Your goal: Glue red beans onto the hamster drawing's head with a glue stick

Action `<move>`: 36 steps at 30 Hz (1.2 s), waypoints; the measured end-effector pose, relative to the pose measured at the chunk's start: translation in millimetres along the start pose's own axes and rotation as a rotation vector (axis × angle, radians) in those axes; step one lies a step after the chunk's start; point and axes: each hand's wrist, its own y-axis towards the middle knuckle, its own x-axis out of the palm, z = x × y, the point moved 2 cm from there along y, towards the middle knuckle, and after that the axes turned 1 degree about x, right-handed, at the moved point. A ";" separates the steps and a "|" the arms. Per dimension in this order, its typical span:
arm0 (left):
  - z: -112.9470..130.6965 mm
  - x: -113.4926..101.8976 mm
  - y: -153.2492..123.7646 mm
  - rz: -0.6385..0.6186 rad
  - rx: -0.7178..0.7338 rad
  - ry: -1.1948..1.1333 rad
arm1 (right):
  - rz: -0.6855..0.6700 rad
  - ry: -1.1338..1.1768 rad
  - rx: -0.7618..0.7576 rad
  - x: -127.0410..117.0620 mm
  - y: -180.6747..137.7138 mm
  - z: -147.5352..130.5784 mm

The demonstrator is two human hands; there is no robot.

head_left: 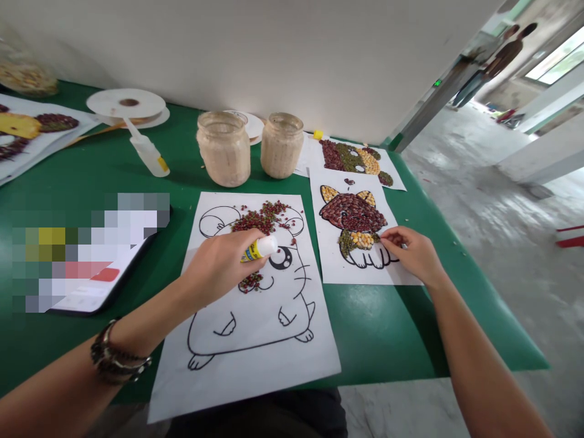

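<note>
My left hand (223, 258) is wrapped round a yellow glue stick (258, 249) with a white end. It is over a hamster drawing (255, 331) on white paper, whose head is partly covered with red and green beans (255, 220). My right hand (413, 252) is at the right side of a cat picture (353, 210), thumb and forefinger pinched beside the cat's collar. Whatever they hold is too small to make out. Dark red beans fill the cat's face, with yellow kernels and green beans below; its paws are bare outline.
Two cloudy jars (225, 149) stand behind the hamster sheet. A white squeeze bottle (149, 156) lies near a white spool (126, 103). At left is a phone (109, 261). Another bean picture (353, 159) lies behind the cat. The green table's (483, 292) edge runs along the right.
</note>
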 end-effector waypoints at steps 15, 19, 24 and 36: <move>-1.1 -2.7 -1.8 0.004 -0.015 -0.011 | 0.043 0.013 -0.073 -0.6 -2.9 -4.1; -1.0 -2.1 -1.5 0.003 -0.007 -0.016 | 0.029 0.003 -0.079 -0.6 -2.7 -5.0; -0.6 -1.8 -1.3 -0.003 -0.002 -0.017 | 0.004 0.002 -0.065 -0.1 -2.5 -3.8; -0.6 -1.3 -1.2 0.005 -0.001 -0.007 | -0.002 -0.055 -0.116 -2.0 -2.7 -4.0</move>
